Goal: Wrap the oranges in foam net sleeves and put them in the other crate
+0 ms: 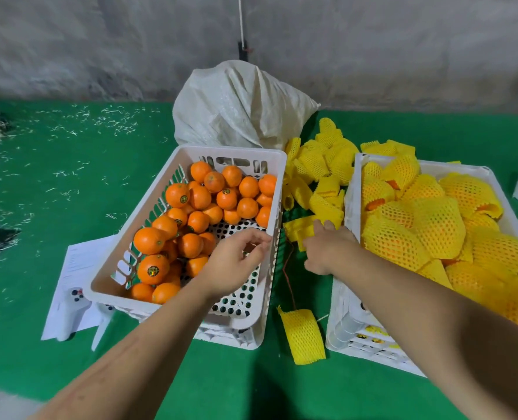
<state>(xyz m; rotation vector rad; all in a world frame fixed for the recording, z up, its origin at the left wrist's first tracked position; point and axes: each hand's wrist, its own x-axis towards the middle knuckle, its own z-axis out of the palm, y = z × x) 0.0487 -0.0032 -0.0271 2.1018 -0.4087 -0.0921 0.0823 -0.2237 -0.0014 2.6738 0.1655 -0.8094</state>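
Nearest, one loose yellow sleeve (302, 339) lies on the green cloth (70, 165) between the two white crates. Above it both forearms reach in. The left hand (236, 265) hovers over the bare, perforated right end of the left crate (173, 301), fingers loosely curled and holding nothing that can be seen (thumb and fingertips close but not pinching anything). The right hand (327, 247) lies in the gap between the crates, fingers stretched onto a flat sleeve at the near edge of the sleeve pile (318, 171); whether it grips that sleeve cannot be told. The hands are apart, with the crate wall between them.

The bare oranges (191, 219) fill the left and far parts of the left crate. The right crate (350, 298) is heaped with wrapped oranges (433, 225) in yellow net. Sheets of paper (79, 268) lie left of the left crate. Behind the crates a white woven sack (236, 107) stands against the grey wall.
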